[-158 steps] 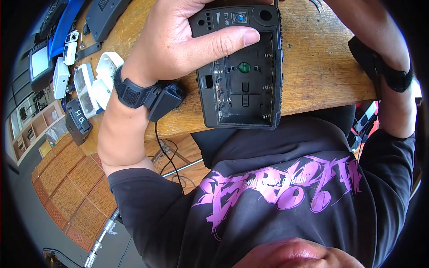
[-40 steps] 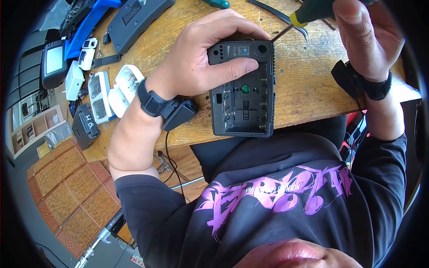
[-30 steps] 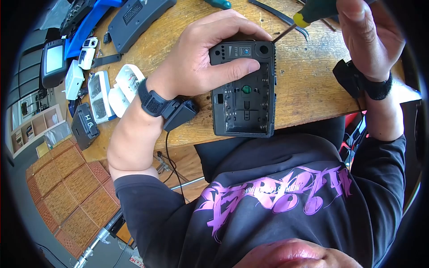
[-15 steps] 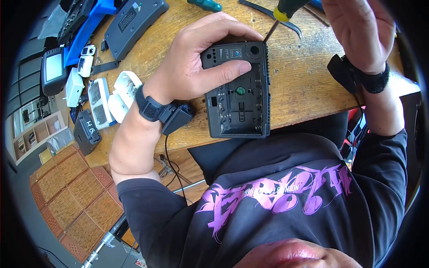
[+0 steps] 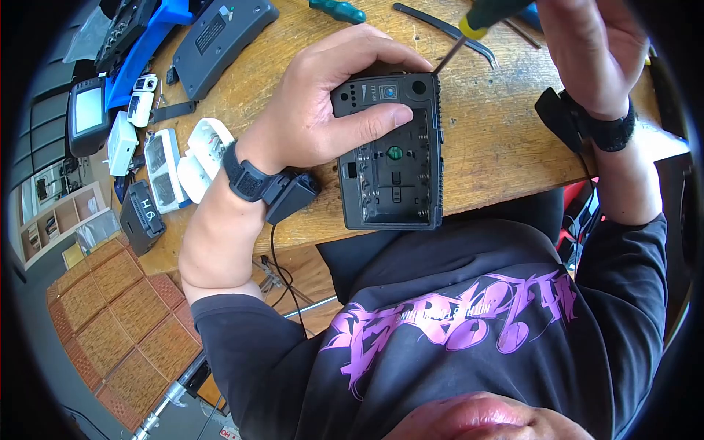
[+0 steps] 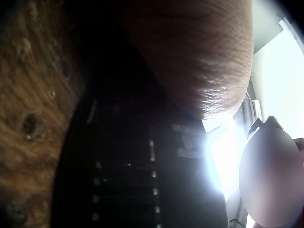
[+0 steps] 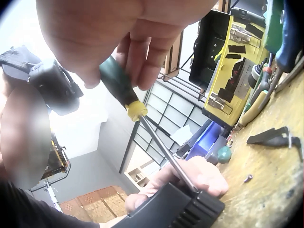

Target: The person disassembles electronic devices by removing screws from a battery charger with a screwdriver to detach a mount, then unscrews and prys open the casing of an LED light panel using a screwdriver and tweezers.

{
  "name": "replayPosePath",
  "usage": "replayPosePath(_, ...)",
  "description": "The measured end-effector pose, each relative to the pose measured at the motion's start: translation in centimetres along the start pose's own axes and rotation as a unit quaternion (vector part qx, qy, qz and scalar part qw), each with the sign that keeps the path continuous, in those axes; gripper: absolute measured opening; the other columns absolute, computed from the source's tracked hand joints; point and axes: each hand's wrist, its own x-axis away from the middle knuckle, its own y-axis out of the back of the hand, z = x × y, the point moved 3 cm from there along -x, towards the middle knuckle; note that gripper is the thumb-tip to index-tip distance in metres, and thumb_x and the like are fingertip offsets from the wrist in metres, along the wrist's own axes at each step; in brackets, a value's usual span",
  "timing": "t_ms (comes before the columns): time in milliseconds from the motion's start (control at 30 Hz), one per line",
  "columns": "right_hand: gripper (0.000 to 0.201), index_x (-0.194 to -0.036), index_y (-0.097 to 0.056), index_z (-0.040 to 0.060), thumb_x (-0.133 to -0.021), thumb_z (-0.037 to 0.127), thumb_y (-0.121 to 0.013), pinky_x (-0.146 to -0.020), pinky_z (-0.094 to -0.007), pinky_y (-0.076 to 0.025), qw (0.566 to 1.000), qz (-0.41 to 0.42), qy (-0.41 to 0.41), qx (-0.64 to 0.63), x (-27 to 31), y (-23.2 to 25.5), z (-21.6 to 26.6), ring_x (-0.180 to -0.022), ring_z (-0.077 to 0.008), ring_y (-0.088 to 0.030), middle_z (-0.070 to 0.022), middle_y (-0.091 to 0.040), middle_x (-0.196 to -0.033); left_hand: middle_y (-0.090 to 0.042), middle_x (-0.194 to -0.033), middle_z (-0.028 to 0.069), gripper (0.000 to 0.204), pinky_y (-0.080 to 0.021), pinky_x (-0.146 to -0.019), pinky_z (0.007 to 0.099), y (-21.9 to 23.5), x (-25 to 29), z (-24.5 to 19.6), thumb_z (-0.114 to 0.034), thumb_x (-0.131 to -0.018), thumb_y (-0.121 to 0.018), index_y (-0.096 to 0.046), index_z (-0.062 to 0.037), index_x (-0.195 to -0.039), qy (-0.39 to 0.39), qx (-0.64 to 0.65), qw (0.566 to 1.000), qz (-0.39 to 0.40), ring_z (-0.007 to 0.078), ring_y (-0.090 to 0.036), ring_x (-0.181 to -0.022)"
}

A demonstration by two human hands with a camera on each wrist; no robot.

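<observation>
In the head view a black plastic device (image 5: 392, 199) marked TTV-88 lies on the wooden table, its open battery bay facing up. My left hand (image 5: 312, 106) grips its far end, thumb over the top and fingers along the far edge. My right hand (image 5: 595, 62) holds a screwdriver (image 5: 487, 16) with a green handle and yellow collar; its tip is at the device's far right corner. In the right wrist view the screwdriver's shaft (image 7: 166, 151) slants down onto the ribbed corner of the device. The left wrist view shows mostly the dark underside of the device and my palm (image 6: 209, 61).
Curved tweezers (image 5: 451, 31) and another green handle (image 5: 337, 9) lie beyond the device. A grey case (image 5: 224, 50), white boxes (image 5: 165, 169) and a black block (image 5: 139, 218) stand at left. The right wrist view shows a yellow toolbox (image 7: 227, 90) and a small screw (image 7: 248, 178).
Five seconds ago no screwdriver was in sight and my right hand was out of view. Now its tip is at the device's corner. Over the last second the right hand has shifted slightly.
</observation>
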Motion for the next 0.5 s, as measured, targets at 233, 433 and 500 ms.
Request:
replayPosePath(233,0.042,-0.143,-0.039,0.0096,-0.106,0.018,-0.058,-0.085,-0.0371,-0.063,1.0,0.005,-0.008,-0.03,0.4,0.4,0.3,-0.103,-0.0285,-0.074,-0.0265,-0.066,-0.124,-0.067,-0.114,0.0113,0.042,-0.052,-0.092,0.032,0.1,-0.2,-0.1,-0.019,-0.087,-0.073,-0.069,0.0032,-0.122,0.007,-0.017,1.0,0.009,0.0213,-0.067,-0.103)
replayPosePath(433,0.042,-0.143,-0.039,0.0095,-0.106,0.018,-0.058,-0.085,-0.0372,-0.063,0.998,0.009,-0.017,-0.054,-0.7,-0.7,0.0,-0.103,-0.0286,-0.074,-0.0268,-0.066,-0.124,-0.067,-0.114,0.0109,0.041,-0.052,-0.092,0.0318,0.0,-0.1,0.0,-0.019,-0.087,-0.073,-0.068,0.0033,-0.121,0.011,-0.009,1.0,0.01,0.0206,-0.067,-0.103)
replayPosePath(500,0.042,-0.143,-0.039,0.0094,-0.106,0.018,-0.058,-0.085,-0.0372,-0.063,0.998,0.012,-0.02,-0.062,-0.3,-0.1,-0.3,-0.104,-0.0287,-0.074,-0.0269,-0.066,-0.124,-0.067,-0.114,0.011,0.041,-0.052,-0.092,0.0318,0.0,-0.1,0.0,-0.018,-0.086,-0.073,-0.069,0.0033,-0.121,0.015,-0.001,1.0,0.007,0.0206,-0.067,-0.104)
